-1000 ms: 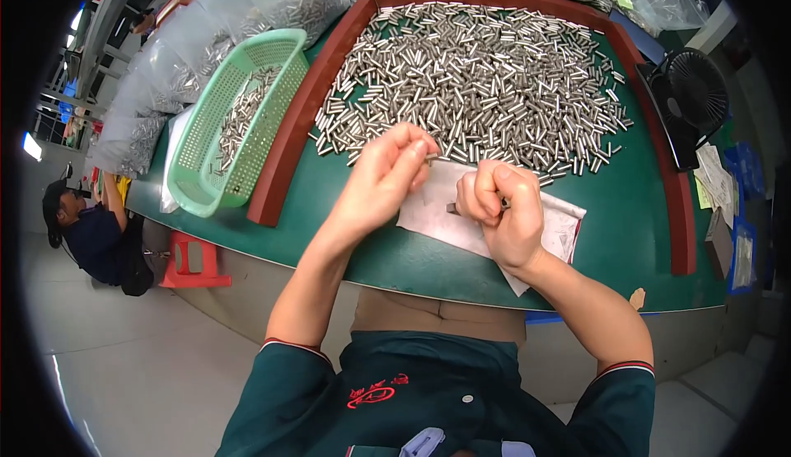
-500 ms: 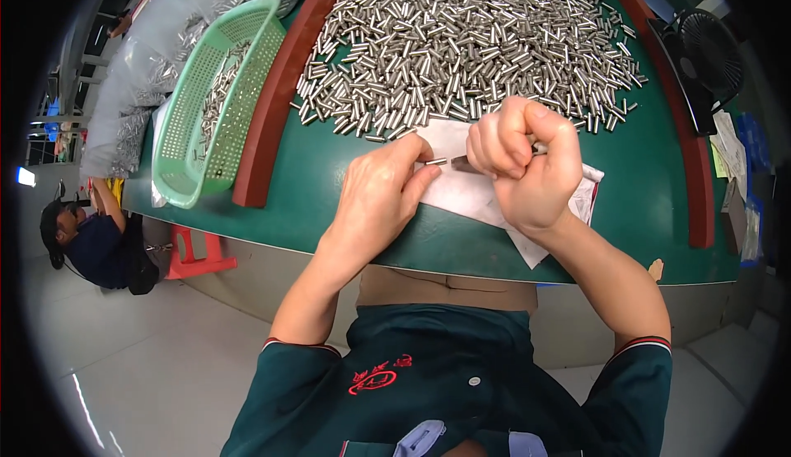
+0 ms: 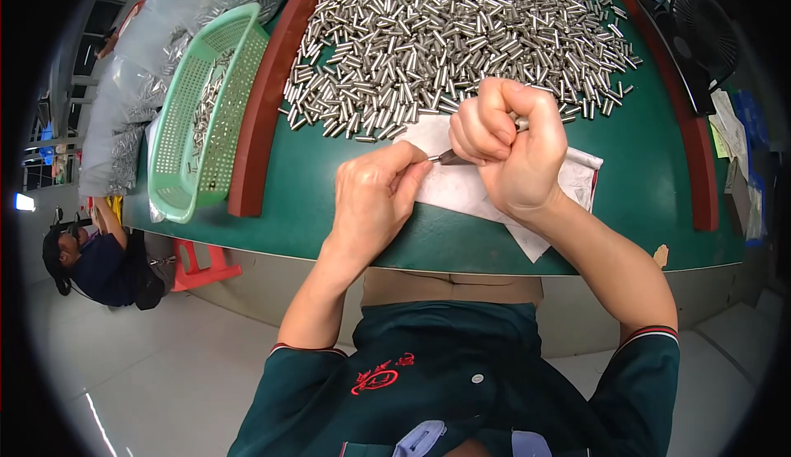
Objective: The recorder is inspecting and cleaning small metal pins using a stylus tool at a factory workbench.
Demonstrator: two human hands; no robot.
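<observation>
My left hand pinches a short silver metal pin between thumb and forefinger, its end sticking out to the right. My right hand is closed in a fist around a hand tool with a dark tapered blade; the fingers hide most of its handle. The blade's tip meets the free end of the pin, just above a creased white sheet on the green tabletop. Beyond both hands spreads a large heap of similar metal pins.
Dark red wooden rails border the table, one at the left and one at the right. Outside the left rail stand a green perforated basket with pins and clear bags of pins. A black fan stands right. Another person sits far left.
My right hand has moved slightly left, bringing the blade from just short of the pin to touch its end. The left hand keeps its pinch. The whole view has shifted a little.
</observation>
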